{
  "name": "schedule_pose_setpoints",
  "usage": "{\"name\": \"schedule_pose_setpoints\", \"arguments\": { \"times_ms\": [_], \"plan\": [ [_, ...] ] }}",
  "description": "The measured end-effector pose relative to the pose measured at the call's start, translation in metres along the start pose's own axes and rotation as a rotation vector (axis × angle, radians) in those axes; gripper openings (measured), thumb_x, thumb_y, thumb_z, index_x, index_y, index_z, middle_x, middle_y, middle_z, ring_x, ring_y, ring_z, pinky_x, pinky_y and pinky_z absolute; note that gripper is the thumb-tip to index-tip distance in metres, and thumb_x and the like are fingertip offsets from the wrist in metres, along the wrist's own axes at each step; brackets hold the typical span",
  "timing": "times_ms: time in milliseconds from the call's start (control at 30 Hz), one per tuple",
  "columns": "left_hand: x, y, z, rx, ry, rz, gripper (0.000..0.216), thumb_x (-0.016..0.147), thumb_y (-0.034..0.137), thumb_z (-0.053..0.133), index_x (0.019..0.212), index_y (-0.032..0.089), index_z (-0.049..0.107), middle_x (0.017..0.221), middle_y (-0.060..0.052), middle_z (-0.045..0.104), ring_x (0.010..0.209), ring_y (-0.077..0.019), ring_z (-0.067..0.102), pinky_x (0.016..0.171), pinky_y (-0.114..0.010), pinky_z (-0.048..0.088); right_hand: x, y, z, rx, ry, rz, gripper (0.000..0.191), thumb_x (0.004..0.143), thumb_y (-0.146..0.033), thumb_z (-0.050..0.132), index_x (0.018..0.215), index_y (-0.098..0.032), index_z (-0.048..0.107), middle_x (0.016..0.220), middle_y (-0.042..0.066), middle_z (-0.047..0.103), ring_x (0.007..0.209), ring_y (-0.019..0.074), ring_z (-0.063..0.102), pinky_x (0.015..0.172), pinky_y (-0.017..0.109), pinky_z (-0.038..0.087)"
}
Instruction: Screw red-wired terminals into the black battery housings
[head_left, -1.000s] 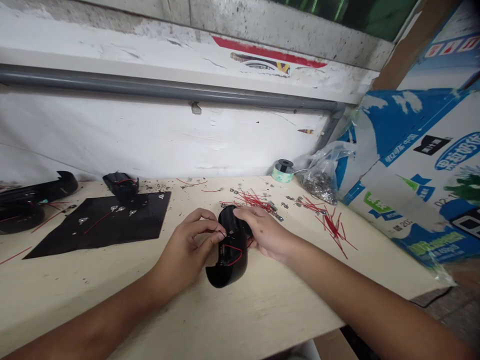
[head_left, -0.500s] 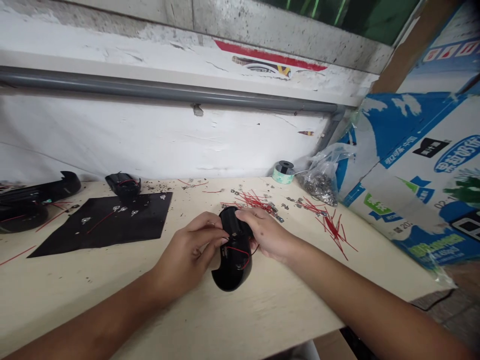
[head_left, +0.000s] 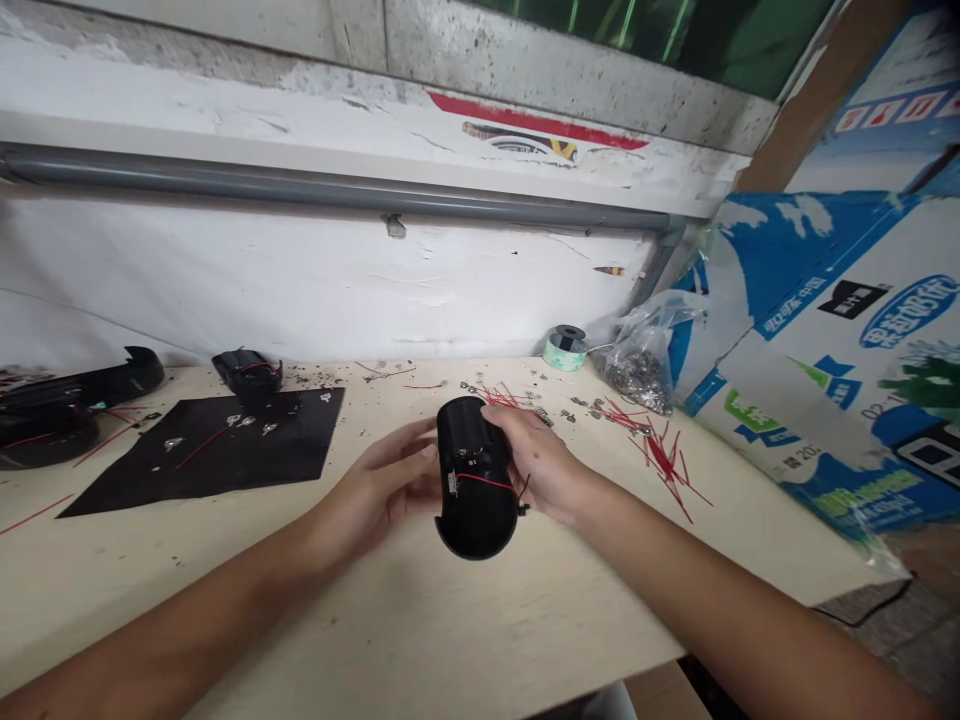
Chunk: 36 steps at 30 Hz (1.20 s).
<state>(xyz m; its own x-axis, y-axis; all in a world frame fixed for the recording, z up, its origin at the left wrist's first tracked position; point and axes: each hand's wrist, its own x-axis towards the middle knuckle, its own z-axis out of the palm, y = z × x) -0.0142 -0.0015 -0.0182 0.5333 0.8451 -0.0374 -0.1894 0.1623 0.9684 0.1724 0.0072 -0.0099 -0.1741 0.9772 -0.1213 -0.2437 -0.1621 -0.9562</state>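
Note:
A rounded black plastic housing (head_left: pixel 480 520) is raised over the table near the middle of the view, its hollow side toward me. Across it runs a thin red wire (head_left: pixel 486 481), and a short dark wire end sticks out at its right edge. My right hand (head_left: pixel 541 462) grips the housing from the right, thumb on its upper edge. On the left side, my left hand (head_left: pixel 390 472) lies close against the housing with fingers loosely bent and apart; its fingertips are partly hidden behind the housing, and whether they touch it I cannot tell.
Behind the housing lie red wires (head_left: pixel 664 455) and small metal contacts. A black sheet (head_left: pixel 225 450) with contacts lies left, more black housings (head_left: pixel 45 420) beyond it. At the back right are a tape roll (head_left: pixel 565 348), a bag of metal parts (head_left: pixel 637 365) and a printed carton (head_left: pixel 825 350).
My left fingers have let go of the wire and spread out beside the housing. The housing has tilted and shifted slightly right in my right hand; its red wire lies straighter.

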Motion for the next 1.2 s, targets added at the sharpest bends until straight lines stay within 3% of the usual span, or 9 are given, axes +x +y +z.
{"name": "schedule_pose_setpoints", "arguments": {
  "times_ms": [100, 233, 367, 567, 733, 900, 967, 1067, 1200],
  "plan": [
    [0.003, 0.001, -0.004, -0.094, -0.100, -0.114, 0.034, 0.091, 0.037, 0.059, 0.119, 0.017, 0.063, 0.105, -0.014, 0.072, 0.094, -0.0249, 0.071, 0.084, -0.038, 0.055, 0.001, 0.003, 0.001, -0.001, -0.050, -0.003, 0.029, 0.082, -0.045, 0.062, 0.073, -0.018, 0.055, 0.060, -0.003, 0.050, 0.048, 0.0106, 0.048, 0.039, 0.020, 0.037],
    [0.004, -0.001, -0.008, -0.106, -0.049, -0.139, 0.033, 0.089, 0.032, 0.065, 0.119, 0.020, 0.060, 0.092, -0.008, 0.073, 0.075, -0.0171, 0.069, 0.074, -0.032, 0.054, 0.002, 0.006, 0.002, -0.027, -0.052, -0.027, 0.028, 0.083, -0.047, 0.063, 0.087, -0.019, 0.060, 0.070, -0.001, 0.053, 0.053, 0.0113, 0.051, 0.040, 0.020, 0.039],
    [0.004, -0.002, -0.006, -0.186, 0.002, -0.092, 0.027, 0.089, 0.027, 0.065, 0.115, 0.021, 0.060, 0.092, -0.005, 0.072, 0.079, -0.0144, 0.068, 0.075, -0.027, 0.053, 0.004, 0.005, -0.003, -0.070, 0.025, -0.081, 0.033, 0.085, -0.044, 0.060, 0.110, -0.025, 0.052, 0.076, -0.003, 0.056, 0.045, 0.0104, 0.047, 0.036, 0.021, 0.035],
    [0.004, -0.002, -0.003, -0.191, 0.138, -0.049, 0.031, 0.089, 0.029, 0.064, 0.118, 0.026, 0.054, 0.097, -0.004, 0.070, 0.080, -0.0147, 0.068, 0.074, -0.028, 0.054, 0.005, -0.002, -0.012, -0.186, 0.106, -0.419, 0.015, 0.089, -0.035, 0.058, 0.093, -0.022, 0.053, 0.060, -0.007, 0.046, 0.047, 0.0104, 0.045, 0.049, 0.025, 0.040],
    [0.004, -0.004, -0.003, -0.100, 0.132, -0.039, 0.032, 0.089, 0.036, 0.064, 0.117, 0.027, 0.052, 0.097, -0.004, 0.068, 0.082, -0.0167, 0.067, 0.073, -0.030, 0.054, 0.003, -0.002, -0.011, -0.331, 0.056, -0.533, 0.018, 0.083, -0.030, 0.069, 0.097, -0.020, 0.069, 0.077, 0.000, 0.062, 0.071, 0.0142, 0.058, 0.070, 0.029, 0.047],
    [0.004, -0.002, 0.000, -0.140, 0.145, -0.040, 0.031, 0.087, 0.031, 0.067, 0.114, 0.023, 0.052, 0.094, -0.003, 0.068, 0.083, -0.0153, 0.066, 0.073, -0.026, 0.054, 0.006, 0.008, -0.009, -0.302, -0.026, -0.481, 0.021, 0.075, -0.029, 0.079, 0.092, -0.019, 0.074, 0.072, 0.000, 0.066, 0.067, 0.0138, 0.061, 0.067, 0.028, 0.050],
    [0.004, -0.001, 0.001, -0.128, 0.128, -0.047, 0.033, 0.087, 0.031, 0.067, 0.116, 0.023, 0.052, 0.098, -0.005, 0.068, 0.088, -0.0173, 0.067, 0.074, -0.028, 0.054, 0.005, 0.010, -0.008, -0.285, -0.053, -0.398, 0.022, 0.074, -0.030, 0.080, 0.092, -0.019, 0.073, 0.068, -0.001, 0.065, 0.058, 0.0122, 0.059, 0.056, 0.026, 0.050],
    [0.003, 0.000, 0.002, -0.092, 0.123, -0.050, 0.032, 0.087, 0.031, 0.067, 0.114, 0.021, 0.052, 0.099, -0.006, 0.067, 0.088, -0.0190, 0.067, 0.077, -0.032, 0.055, 0.004, 0.009, -0.007, -0.262, -0.084, -0.263, 0.025, 0.073, -0.033, 0.080, 0.092, -0.019, 0.071, 0.062, -0.004, 0.061, 0.040, 0.0080, 0.048, 0.036, 0.021, 0.040],
    [0.003, 0.000, 0.002, -0.066, 0.122, -0.046, 0.031, 0.087, 0.032, 0.066, 0.113, 0.021, 0.052, 0.100, -0.007, 0.067, 0.089, -0.0209, 0.067, 0.076, -0.033, 0.054, 0.002, 0.006, -0.005, -0.265, -0.083, -0.209, 0.024, 0.072, -0.032, 0.080, 0.087, -0.017, 0.069, 0.060, -0.003, 0.062, 0.040, 0.0087, 0.051, 0.034, 0.019, 0.037]
  ]
}}
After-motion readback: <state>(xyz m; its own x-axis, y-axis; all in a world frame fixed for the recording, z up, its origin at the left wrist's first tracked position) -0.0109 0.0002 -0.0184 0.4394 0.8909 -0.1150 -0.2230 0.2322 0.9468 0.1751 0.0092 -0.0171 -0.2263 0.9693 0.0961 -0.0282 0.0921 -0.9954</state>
